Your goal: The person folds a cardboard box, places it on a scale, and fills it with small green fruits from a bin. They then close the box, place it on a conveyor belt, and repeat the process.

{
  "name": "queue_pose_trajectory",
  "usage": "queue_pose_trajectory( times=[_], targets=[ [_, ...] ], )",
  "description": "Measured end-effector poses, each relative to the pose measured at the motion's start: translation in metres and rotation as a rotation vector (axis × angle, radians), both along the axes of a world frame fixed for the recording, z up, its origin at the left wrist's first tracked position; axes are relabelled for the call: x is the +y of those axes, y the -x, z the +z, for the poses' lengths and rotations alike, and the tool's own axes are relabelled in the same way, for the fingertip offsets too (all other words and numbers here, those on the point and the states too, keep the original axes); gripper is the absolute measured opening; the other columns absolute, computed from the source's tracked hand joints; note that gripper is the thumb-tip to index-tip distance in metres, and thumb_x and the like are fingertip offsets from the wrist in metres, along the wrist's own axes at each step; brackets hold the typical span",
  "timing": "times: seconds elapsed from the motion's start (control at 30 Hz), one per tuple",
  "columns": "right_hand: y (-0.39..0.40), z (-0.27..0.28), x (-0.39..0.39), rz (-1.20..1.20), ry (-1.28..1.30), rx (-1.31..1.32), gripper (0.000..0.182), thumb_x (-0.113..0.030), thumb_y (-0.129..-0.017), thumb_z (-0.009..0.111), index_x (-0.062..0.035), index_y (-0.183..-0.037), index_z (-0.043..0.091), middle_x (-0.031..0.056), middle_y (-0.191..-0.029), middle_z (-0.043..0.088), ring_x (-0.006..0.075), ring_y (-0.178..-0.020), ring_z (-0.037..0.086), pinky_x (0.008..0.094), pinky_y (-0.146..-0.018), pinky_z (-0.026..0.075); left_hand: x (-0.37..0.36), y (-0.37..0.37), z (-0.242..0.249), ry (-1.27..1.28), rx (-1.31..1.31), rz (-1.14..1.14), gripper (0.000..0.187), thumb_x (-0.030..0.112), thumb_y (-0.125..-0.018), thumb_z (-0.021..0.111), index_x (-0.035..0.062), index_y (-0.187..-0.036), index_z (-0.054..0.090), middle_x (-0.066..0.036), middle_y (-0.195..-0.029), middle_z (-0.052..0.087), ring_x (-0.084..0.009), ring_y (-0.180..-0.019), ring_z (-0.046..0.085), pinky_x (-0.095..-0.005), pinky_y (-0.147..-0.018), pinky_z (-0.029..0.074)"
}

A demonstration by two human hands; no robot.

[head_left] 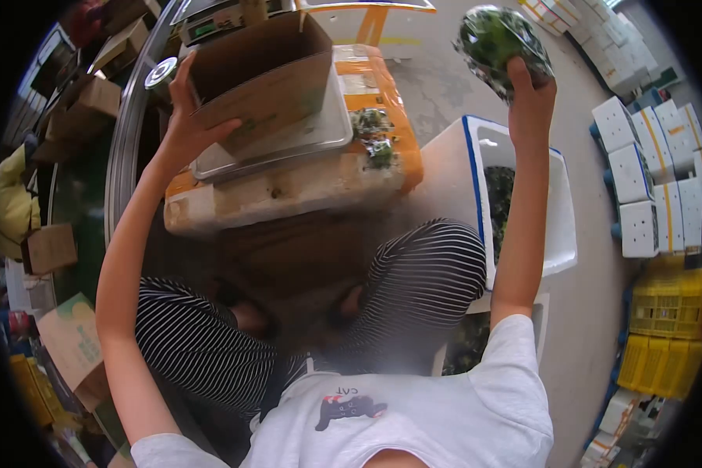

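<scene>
My right hand (532,92) is raised at the upper right, its fingers closed on a clear plastic bag of green leaves (498,43). Against the near left corner of an open cardboard box (277,97) rests my left hand (195,121), thumb on the front face and fingers along the side. The box sits on a metal tray or scale top (339,132), which lies on a taped foam box (273,207). Two small clear packs of greens (374,132) are on the orange tape right of the tray. The inside of the cardboard box is dark.
A white foam box with a blue rim (476,179), holding dark greens, stands on the floor at my right. Stacked white foam boxes (639,179) and yellow crates (667,296) line the right side. A metal rail (129,117) and cardboard boxes (74,343) are at left.
</scene>
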State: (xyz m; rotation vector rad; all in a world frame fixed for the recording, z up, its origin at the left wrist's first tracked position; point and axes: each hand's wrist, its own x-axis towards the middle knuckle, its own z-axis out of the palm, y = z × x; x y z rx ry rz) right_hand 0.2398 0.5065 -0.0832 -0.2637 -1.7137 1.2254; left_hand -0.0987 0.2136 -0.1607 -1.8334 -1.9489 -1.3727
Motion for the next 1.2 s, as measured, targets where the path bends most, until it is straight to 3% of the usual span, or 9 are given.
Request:
queue_pose_trajectory(
  times=[0.2, 0.27, 0.37, 0.5, 0.63, 0.77, 0.87, 1.0, 1.2],
  targets=[
    [0.186, 0.089, -0.090, 0.527, -0.357, -0.853, 0.068, -0.043, -0.083, 0.071, 0.0006, -0.128, 0.046, 0.0171, -0.120, 0.056, 0.0165, -0.098, 0.061, 0.0302, -0.081, 0.053, -0.006, 0.006, 0.001, 0.124, 0.046, 0.109, 0.119, 0.024, -0.070, 0.085, 0.0133, -0.151, 0.000, -0.018, -0.147, 0.015, -0.0319, -0.139, 0.016, -0.0432, -0.114, 0.020],
    [0.227, 0.029, -0.104, 0.359, -0.786, -0.586, 0.048, -0.040, -0.086, 0.068, -0.0020, -0.115, 0.063, 0.0106, -0.104, 0.068, 0.0159, -0.091, 0.065, 0.0306, -0.081, 0.052, -0.008, 0.010, 0.001, 0.093, 0.001, 0.050, 0.119, 0.024, -0.071, 0.085, 0.0122, -0.151, -0.002, -0.018, -0.154, 0.009, -0.0317, -0.144, 0.009, -0.0437, -0.117, 0.016],
    [0.233, 0.020, -0.116, 0.225, -0.955, -1.016, 0.047, -0.041, -0.091, 0.060, -0.0038, -0.120, 0.061, 0.0119, -0.108, 0.067, 0.0183, -0.095, 0.064, 0.0333, -0.087, 0.050, -0.008, 0.021, -0.001, 0.033, -0.009, -0.016, 0.121, 0.028, -0.072, 0.085, 0.0174, -0.152, -0.005, -0.019, -0.154, 0.014, -0.0332, -0.142, 0.019, -0.0455, -0.116, 0.020],
    [0.140, 0.072, -0.123, 0.083, -0.712, -0.427, 0.029, -0.025, -0.092, 0.058, -0.0046, -0.112, 0.064, 0.0098, -0.103, 0.069, 0.0200, -0.097, 0.066, 0.0321, -0.090, 0.048, -0.007, 0.040, -0.004, 0.044, -0.258, -0.095, 0.124, 0.028, -0.073, 0.084, 0.0203, -0.151, -0.012, -0.019, -0.153, 0.016, -0.0332, -0.139, 0.027, -0.0464, -0.114, 0.024],
    [-0.014, 0.052, -0.138, -0.540, -0.590, -0.525, 0.020, -0.010, -0.094, 0.050, -0.0017, -0.106, 0.063, 0.0102, -0.098, 0.067, 0.0196, -0.094, 0.064, 0.0318, -0.087, 0.048, -0.008, 0.045, -0.002, 0.094, -0.233, -0.107, 0.127, 0.028, -0.073, 0.084, 0.0206, -0.150, -0.017, -0.019, -0.152, 0.019, -0.0331, -0.137, 0.030, -0.0475, -0.113, 0.025],
    [-0.209, -0.069, -0.148, -1.057, -0.287, -1.389, 0.057, -0.024, -0.091, 0.055, -0.0097, -0.141, 0.032, 0.0230, -0.137, 0.038, 0.0420, -0.122, 0.046, 0.0478, -0.099, 0.041, -0.008, 0.047, 0.000, 0.144, -0.231, -0.110, 0.129, 0.030, -0.072, 0.084, 0.0210, -0.150, -0.017, -0.019, -0.151, 0.020, -0.0342, -0.138, 0.029, -0.0500, -0.112, 0.025],
    [-0.301, -0.154, -0.206, -0.854, 0.599, -1.925, 0.093, -0.050, -0.085, 0.060, -0.0228, -0.153, 0.002, 0.0416, -0.148, -0.001, 0.0530, -0.133, 0.031, 0.0553, -0.106, 0.033, -0.017, 0.047, 0.008, 0.203, -0.364, -0.111, 0.131, 0.033, -0.070, 0.084, 0.0221, -0.149, -0.020, -0.026, -0.152, 0.013, -0.0402, -0.141, 0.022, -0.0519, -0.114, 0.020],
    [-0.363, -0.264, -0.261, -0.920, 0.319, -1.910, 0.079, -0.036, -0.083, 0.069, -0.0179, -0.146, 0.026, 0.0390, -0.145, 0.013, 0.0531, -0.122, 0.043, 0.0540, -0.103, 0.036, -0.014, 0.048, 0.006, 0.224, -0.411, -0.040, 0.129, 0.037, -0.071, 0.083, 0.0251, -0.149, -0.019, -0.027, -0.149, 0.018, -0.0398, -0.139, 0.025, -0.0536, -0.114, 0.022],
    [-0.369, -0.196, -0.249, -0.750, 0.351, -1.503, 0.047, -0.023, -0.075, 0.078, -0.0071, -0.114, 0.058, 0.0242, -0.115, 0.045, 0.0404, -0.103, 0.055, 0.0462, -0.081, 0.050, 0.000, 0.052, 0.003, 0.176, -0.390, 0.028, 0.128, 0.047, -0.071, 0.081, 0.0227, -0.150, -0.017, -0.028, -0.149, 0.017, -0.0409, -0.140, 0.024, -0.0531, -0.113, 0.023]
  ],
)
